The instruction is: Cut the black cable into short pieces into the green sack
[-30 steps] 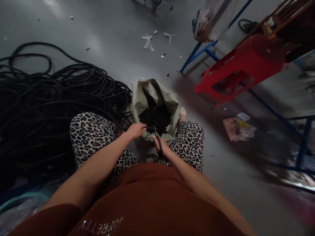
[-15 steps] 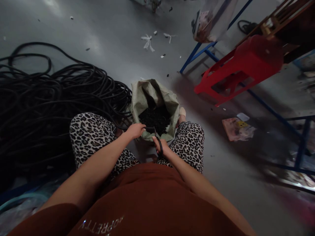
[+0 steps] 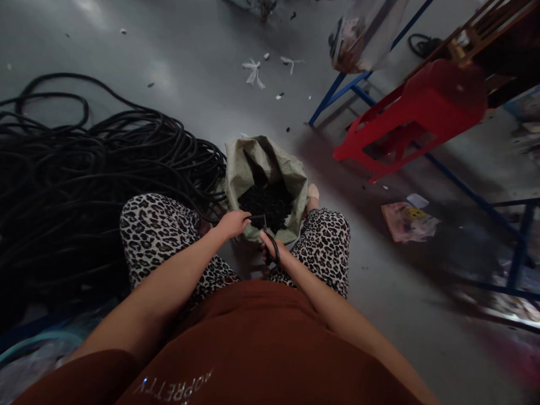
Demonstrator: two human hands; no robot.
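My left hand (image 3: 234,224) is closed round a black rubber cord (image 3: 255,217), whose short end sticks out to the right over the sack. In my right hand (image 3: 273,250) is a pair of scissors (image 3: 272,242) with black handles, fingers wrapped through the loops. The blades point up and lie at the cord's end; whether they touch it I cannot tell. Below both hands an open woven sack (image 3: 233,169) stands between my knees, with many small black pieces (image 3: 270,203) inside. A large tangled heap of black cord (image 3: 139,140) lies to the left, beside the sack.
A red plastic stool (image 3: 439,107) and a blue metal frame (image 3: 331,101) stand at the right. Plastic packets (image 3: 407,222) lie on the floor there. White scraps (image 3: 253,73) are scattered beyond the sack. A teal-rimmed container (image 3: 46,337) sits at lower left.
The scissors and my right hand have shifted slightly, and the handles sit wider apart. The cord end projecting from my left hand looks a little thinner or tilted. All else stays the same.
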